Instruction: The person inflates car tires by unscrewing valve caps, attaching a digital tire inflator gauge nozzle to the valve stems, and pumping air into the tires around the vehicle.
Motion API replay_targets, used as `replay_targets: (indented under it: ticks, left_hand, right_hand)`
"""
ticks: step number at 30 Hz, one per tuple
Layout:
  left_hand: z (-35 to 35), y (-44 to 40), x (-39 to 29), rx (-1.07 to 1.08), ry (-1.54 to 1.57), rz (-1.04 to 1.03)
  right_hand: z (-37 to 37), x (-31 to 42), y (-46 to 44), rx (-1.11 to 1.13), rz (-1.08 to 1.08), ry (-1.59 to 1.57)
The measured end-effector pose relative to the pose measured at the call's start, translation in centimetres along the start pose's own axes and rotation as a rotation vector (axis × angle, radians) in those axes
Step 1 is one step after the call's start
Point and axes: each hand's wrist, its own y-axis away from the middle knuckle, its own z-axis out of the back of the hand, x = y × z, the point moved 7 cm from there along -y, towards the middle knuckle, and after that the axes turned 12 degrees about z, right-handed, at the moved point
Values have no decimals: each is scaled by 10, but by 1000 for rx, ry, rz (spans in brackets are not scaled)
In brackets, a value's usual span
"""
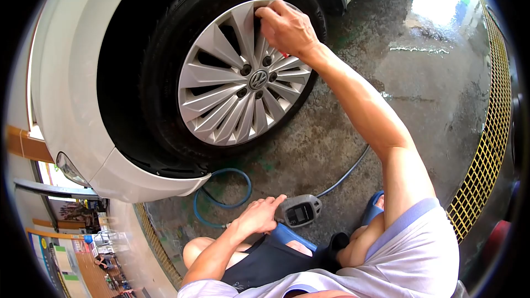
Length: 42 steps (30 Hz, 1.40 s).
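My right hand [290, 28] reaches up to the silver alloy wheel [212, 74] of a white car, its fingers curled together at the rim's upper right. What they pinch, if anything, is hidden; a small red bit shows under the palm. Black rubber of the tire [165, 85] surrounds the rim. Low in front of me, my left hand [256, 216] is closed on the grip side of a grey tire inflator gauge [301, 211] with a digital display. The grip itself is mostly covered by the hand.
A blue air hose [194, 207] loops on the stained concrete floor [342, 105] below the bumper [146, 182]. Another hose stretch [349, 172] leads from the gauge toward my right arm. At right runs a yellow floor grating [486, 160]. A person [103, 263] is far off at lower left.
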Motion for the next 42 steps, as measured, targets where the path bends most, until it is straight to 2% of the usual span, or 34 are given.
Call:
replay_targets:
  ticks: [3, 7, 12, 16, 20, 23, 26, 29, 30, 37, 38, 41, 42]
  left_hand:
    - [2, 2, -2, 13, 6, 10]
    - [4, 2, -1, 9, 22, -2]
    - [1, -1, 0, 11, 8, 0]
    - [3, -1, -1, 14, 10, 4]
    - [1, -2, -1, 10, 4, 1]
    - [1, -2, -2, 11, 6, 0]
    - [2, 0, -2, 17, 19, -3]
    - [2, -2, -3, 21, 14, -3]
    - [3, -1, -3, 23, 8, 2]
    - [8, 5, -9, -33, 8, -66]
    - [8, 5, -8, -33, 9, -65]
    - [6, 3, -7, -29, 9, -63]
    - [4, 3, -7, -26, 10, -63]
  right_hand:
    - [-5, -8, 3, 98, -142, 35]
    - [-2, -5, 7, -1, -141, -86]
    - [-4, -7, 3, 34, -26, 26]
    - [1, -10, 3, 0, -117, -20]
    - [-5, -3, 6, 25, 37, 42]
    - [-9, -11, 7, 94, -54, 59]
    - [-1, -6, 4, -11, -109, 0]
    - [-5, -1, 5, 72, -35, 44]
    - [-5, -1, 3, 32, 11, 66]
    - [0, -11, 3, 3, -70, 16]
    - [2, -7, 2, -66, -31, -11]
    - [-3, -1, 5, 17, 74, 59]
    - [-3, -3, 5, 42, 43, 72]
